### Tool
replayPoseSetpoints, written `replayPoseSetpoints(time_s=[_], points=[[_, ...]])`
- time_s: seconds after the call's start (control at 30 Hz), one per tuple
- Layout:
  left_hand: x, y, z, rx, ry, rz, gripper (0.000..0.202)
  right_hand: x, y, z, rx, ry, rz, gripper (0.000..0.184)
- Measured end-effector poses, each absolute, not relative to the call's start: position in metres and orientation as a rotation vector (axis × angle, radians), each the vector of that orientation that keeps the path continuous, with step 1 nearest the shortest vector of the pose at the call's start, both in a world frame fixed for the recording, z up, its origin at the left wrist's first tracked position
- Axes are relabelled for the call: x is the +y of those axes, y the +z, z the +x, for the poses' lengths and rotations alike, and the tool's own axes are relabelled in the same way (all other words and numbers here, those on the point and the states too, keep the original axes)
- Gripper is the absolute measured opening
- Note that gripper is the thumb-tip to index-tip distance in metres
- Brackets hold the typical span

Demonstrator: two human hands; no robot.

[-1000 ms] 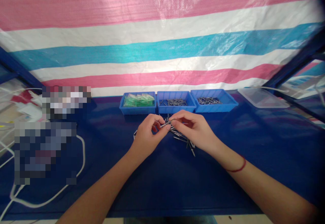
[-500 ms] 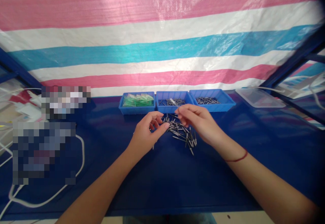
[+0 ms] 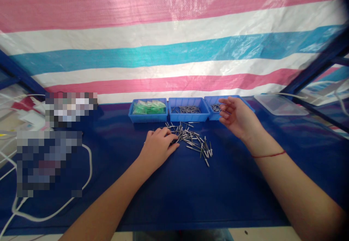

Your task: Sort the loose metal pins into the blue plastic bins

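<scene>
A loose heap of small metal pins [image 3: 191, 141] lies on the blue table [image 3: 191, 193] in front of three blue bins. My left hand [image 3: 158, 147] rests on the table at the heap's left edge, fingers curled down onto the pins. My right hand [image 3: 238, 117] hovers over the right bin [image 3: 247, 104], fingers loosely spread, nothing visible in them. That bin holds metal pins. The middle bin [image 3: 189, 110] also holds pins, and the left bin [image 3: 148, 110] holds green plastic pieces.
A clear plastic tray [image 3: 279, 104] sits at the back right. A white cable [image 3: 68, 201] loops over the table's left side beside blurred-out patches. A striped tarp [image 3: 174, 44] hangs behind the bins. Dark blue frame bars stand at both sides.
My right hand lifted from the heap, passed the middle bin and moved right over the right bin, opening. My left hand dropped onto the pins on the table.
</scene>
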State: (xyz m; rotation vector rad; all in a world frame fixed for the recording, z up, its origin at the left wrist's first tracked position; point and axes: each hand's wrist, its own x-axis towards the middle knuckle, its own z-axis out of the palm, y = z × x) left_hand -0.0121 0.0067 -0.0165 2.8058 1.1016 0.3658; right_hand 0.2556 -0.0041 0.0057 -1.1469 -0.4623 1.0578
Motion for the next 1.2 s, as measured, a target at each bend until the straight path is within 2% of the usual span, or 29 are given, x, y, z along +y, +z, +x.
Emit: replayPoseSetpoints(time_s=[0.1,0.53,0.67,0.77,0.97,1.2], points=[[0.007,-0.016,-0.012,1.11,0.325,2.816,0.021,-0.008,0.007,0.241,-0.568,1.077,-1.187,0.013],[0.004,-0.017,-0.008,1.25,0.26,2.915,0.017,-0.022,0.002,0.197,-1.329,0.758,-1.411,0.021],[0.006,-0.015,-0.009,1.279,0.385,2.85,0.02,-0.025,-0.001,0.193,-1.517,0.665,-1.438,0.021],[0.006,-0.012,-0.008,1.268,0.549,2.67,0.022,-0.027,-0.003,0.188,-1.626,0.729,-1.409,0.017],[-0.003,-0.011,-0.002,1.075,0.732,2.367,0.018,-0.033,-0.002,0.175,-1.506,0.966,-1.232,0.021],[-0.008,-0.008,0.0,1.075,0.8,2.242,0.018,-0.037,0.002,0.169,-1.335,0.987,-1.22,0.023]])
